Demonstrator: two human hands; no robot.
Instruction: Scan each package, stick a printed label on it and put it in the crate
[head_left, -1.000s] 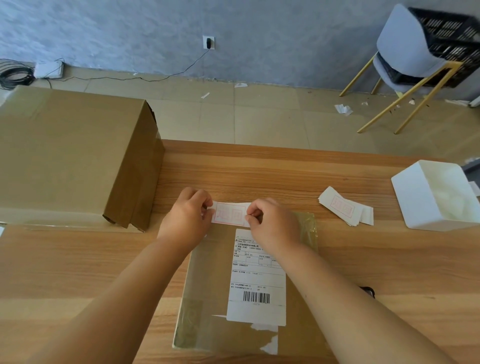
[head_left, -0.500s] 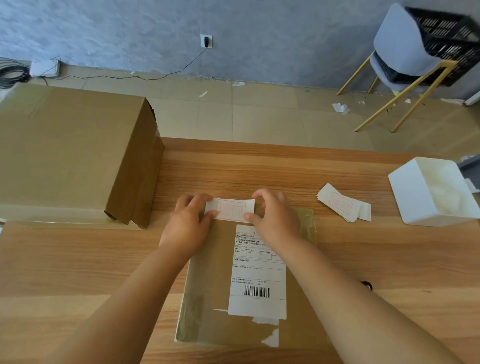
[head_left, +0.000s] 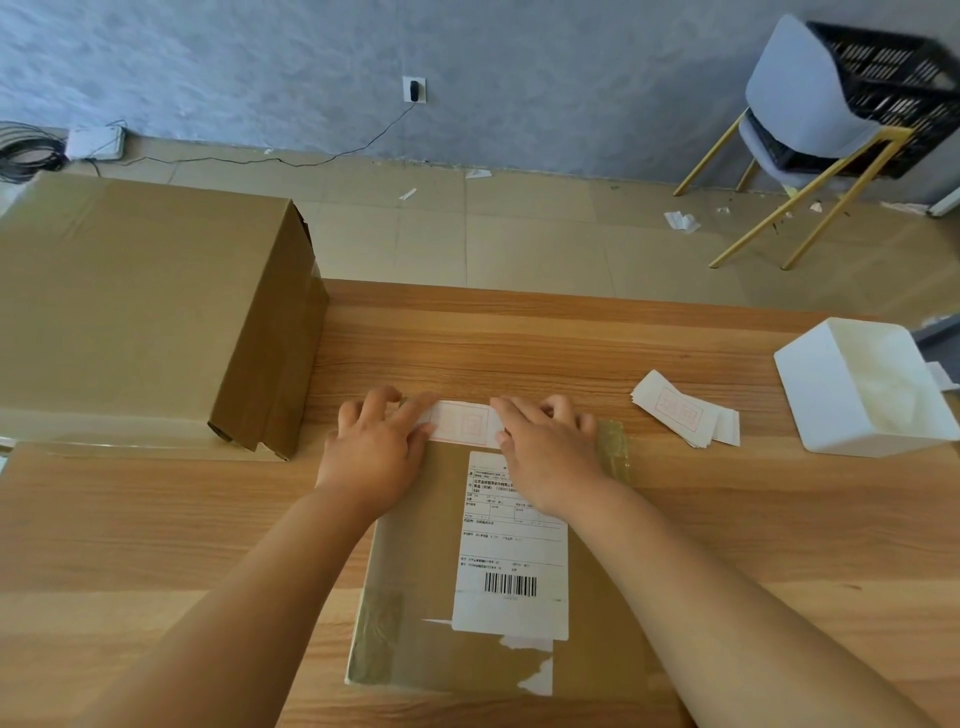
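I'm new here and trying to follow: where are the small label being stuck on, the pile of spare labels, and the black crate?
small label (head_left: 462, 423), head view, its uncovered middle.
pile of spare labels (head_left: 675, 413), head view, top sheet's red print.
black crate (head_left: 883, 78), head view, its slatted side.

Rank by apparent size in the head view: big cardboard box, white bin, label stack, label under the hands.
big cardboard box
white bin
label stack and pressed label: too alike, the latter partly covered

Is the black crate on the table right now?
No, the black crate sits on the chair, beyond the far edge of the table.
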